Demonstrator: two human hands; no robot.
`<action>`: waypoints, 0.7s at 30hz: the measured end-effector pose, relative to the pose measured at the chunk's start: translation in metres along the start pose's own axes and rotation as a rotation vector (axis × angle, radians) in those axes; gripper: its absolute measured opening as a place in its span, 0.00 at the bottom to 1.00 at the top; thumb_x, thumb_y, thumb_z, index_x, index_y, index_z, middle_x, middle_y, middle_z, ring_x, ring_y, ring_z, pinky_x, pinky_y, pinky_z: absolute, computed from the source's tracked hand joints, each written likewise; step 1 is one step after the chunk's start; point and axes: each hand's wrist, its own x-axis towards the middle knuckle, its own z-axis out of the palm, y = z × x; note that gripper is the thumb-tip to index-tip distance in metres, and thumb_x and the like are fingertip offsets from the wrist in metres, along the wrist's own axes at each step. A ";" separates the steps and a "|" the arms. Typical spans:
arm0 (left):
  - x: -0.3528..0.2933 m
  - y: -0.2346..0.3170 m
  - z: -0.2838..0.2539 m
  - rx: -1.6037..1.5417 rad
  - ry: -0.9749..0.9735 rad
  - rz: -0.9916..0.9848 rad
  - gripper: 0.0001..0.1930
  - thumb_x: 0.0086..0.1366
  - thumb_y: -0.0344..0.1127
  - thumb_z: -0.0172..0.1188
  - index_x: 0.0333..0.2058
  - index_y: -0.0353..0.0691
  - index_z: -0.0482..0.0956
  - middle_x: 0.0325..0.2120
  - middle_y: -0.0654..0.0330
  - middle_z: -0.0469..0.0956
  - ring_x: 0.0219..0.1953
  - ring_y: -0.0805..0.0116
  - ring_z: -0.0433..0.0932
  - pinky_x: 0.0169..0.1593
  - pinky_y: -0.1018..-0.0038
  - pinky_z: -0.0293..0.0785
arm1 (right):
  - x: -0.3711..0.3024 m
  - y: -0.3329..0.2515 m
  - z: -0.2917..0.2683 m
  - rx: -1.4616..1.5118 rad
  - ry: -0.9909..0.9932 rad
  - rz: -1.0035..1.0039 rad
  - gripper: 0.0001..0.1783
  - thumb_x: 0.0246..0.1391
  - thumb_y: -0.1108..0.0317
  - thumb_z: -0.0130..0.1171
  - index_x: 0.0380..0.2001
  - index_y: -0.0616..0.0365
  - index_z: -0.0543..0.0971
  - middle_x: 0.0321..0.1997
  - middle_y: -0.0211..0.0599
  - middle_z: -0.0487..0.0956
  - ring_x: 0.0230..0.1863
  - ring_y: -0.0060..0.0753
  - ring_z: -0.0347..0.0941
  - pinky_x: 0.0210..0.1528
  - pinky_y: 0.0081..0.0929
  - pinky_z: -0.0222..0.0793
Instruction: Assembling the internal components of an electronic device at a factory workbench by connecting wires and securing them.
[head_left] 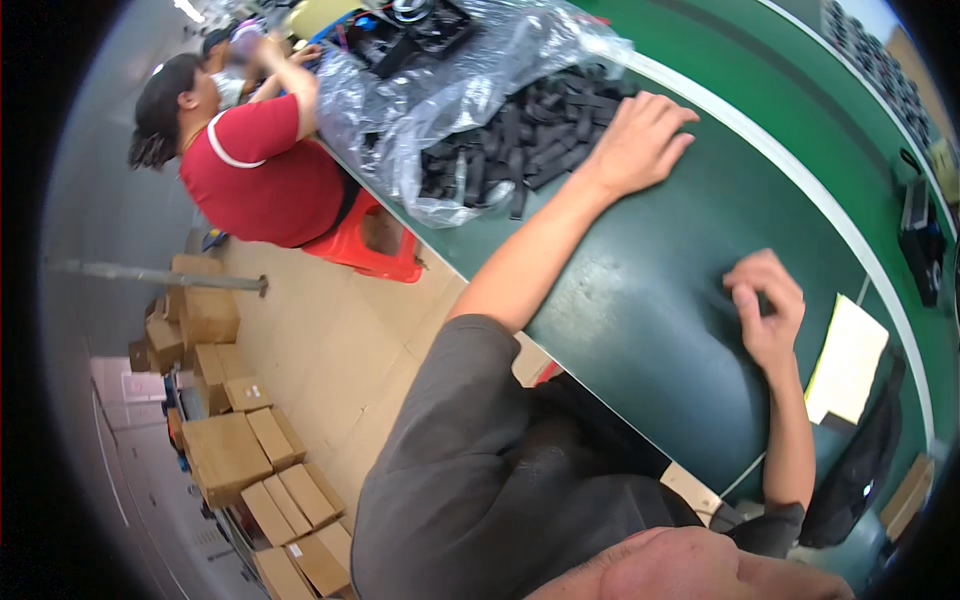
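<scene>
My left hand (645, 145) reaches out over the dark green tabletop (650, 260), beside a heap of black fabric straps (540, 135). Its fingers are stretched out and the thumb stands apart; nothing shows in it. The straps lie partly on and under a clear plastic bag (390, 130). Closer to me, my right hand (772, 312) is over the table with its fingers curled loosely toward the thumb. I see no object in that hand, which is slightly blurred. A pale yellow sheet of paper (848, 360) lies to its right.
A co-worker in a red shirt (265, 175) sits on a red stool (385, 250) at the far left. Black parts (410, 35) rest on the plastic. Cardboard boxes (225, 455) stack on the floor. A black device (918, 235) and a black bag (860, 480) are at right.
</scene>
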 end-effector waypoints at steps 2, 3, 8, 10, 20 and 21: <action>0.000 0.000 0.001 -0.020 -0.061 0.009 0.12 0.68 0.35 0.68 0.48 0.44 0.83 0.36 0.61 0.83 0.44 0.58 0.80 0.50 0.62 0.71 | 0.021 -0.027 -0.011 0.027 0.036 0.150 0.07 0.60 0.74 0.66 0.39 0.68 0.84 0.41 0.42 0.84 0.41 0.35 0.79 0.43 0.29 0.74; -0.004 -0.001 -0.001 -0.052 -0.116 -0.019 0.11 0.68 0.35 0.68 0.48 0.45 0.84 0.35 0.61 0.84 0.43 0.59 0.81 0.50 0.62 0.72 | 0.034 -0.048 -0.013 0.117 0.042 0.185 0.15 0.60 0.73 0.67 0.49 0.67 0.83 0.45 0.41 0.84 0.43 0.32 0.79 0.44 0.27 0.74; -0.012 -0.005 -0.005 -0.024 -0.048 0.080 0.12 0.68 0.39 0.68 0.47 0.44 0.85 0.24 0.55 0.82 0.29 0.50 0.82 0.35 0.56 0.76 | 0.110 -0.025 -0.090 0.177 0.056 0.013 0.48 0.66 0.45 0.66 0.73 0.70 0.62 0.47 0.44 0.80 0.42 0.33 0.77 0.43 0.29 0.75; -0.005 0.001 0.027 -0.175 -0.066 -0.164 0.11 0.69 0.40 0.68 0.46 0.44 0.86 0.19 0.55 0.78 0.21 0.55 0.77 0.31 0.60 0.74 | 0.090 -0.127 -0.012 0.095 0.096 -0.006 0.48 0.65 0.45 0.67 0.74 0.70 0.62 0.47 0.45 0.80 0.42 0.33 0.77 0.43 0.29 0.75; 0.006 0.002 -0.008 -0.214 -0.144 -0.267 0.09 0.72 0.36 0.67 0.47 0.41 0.86 0.20 0.55 0.76 0.20 0.68 0.71 0.28 0.68 0.68 | 0.022 -0.118 -0.092 0.036 0.250 0.000 0.52 0.63 0.44 0.68 0.75 0.70 0.59 0.48 0.46 0.80 0.42 0.34 0.78 0.43 0.29 0.76; 0.004 0.000 -0.004 -0.315 -0.134 -0.305 0.10 0.72 0.36 0.67 0.47 0.40 0.86 0.21 0.56 0.77 0.20 0.68 0.70 0.29 0.68 0.69 | 0.017 -0.108 -0.099 -0.002 0.297 -0.025 0.52 0.63 0.44 0.69 0.75 0.70 0.59 0.48 0.47 0.80 0.42 0.34 0.78 0.43 0.29 0.76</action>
